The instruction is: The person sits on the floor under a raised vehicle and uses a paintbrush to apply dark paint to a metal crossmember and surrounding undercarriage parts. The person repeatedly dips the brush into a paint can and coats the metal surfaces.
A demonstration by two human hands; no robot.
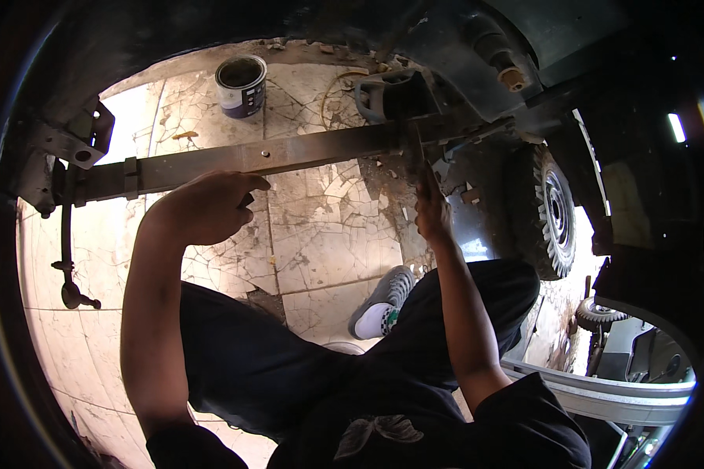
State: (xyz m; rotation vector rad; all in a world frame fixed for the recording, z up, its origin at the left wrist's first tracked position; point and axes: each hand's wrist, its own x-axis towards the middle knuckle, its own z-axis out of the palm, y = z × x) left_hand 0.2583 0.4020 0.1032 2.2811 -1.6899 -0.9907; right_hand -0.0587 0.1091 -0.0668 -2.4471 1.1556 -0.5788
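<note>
A long metal beam (305, 153) crosses in front of me, with a bracket at its left end. Just below its near edge is my left hand (207, 207). Its index finger points right along the beam, the other fingers are loosely bent, and no object shows in it. Farther right, my right hand (432, 211) is wrapped round a dark, narrow tool (413, 148) standing up against the beam. Shadow hides the tool's far end, so I cannot tell its exact kind.
Beyond the beam stands an open paint can (242, 87) on cracked tiles, near a grey plastic piece (371, 98). A rod with a ball joint (70, 293) hangs at left. A chunky tyre (554, 207) and a silver rail (602, 395) are at right. Dark vehicle bodywork surrounds me.
</note>
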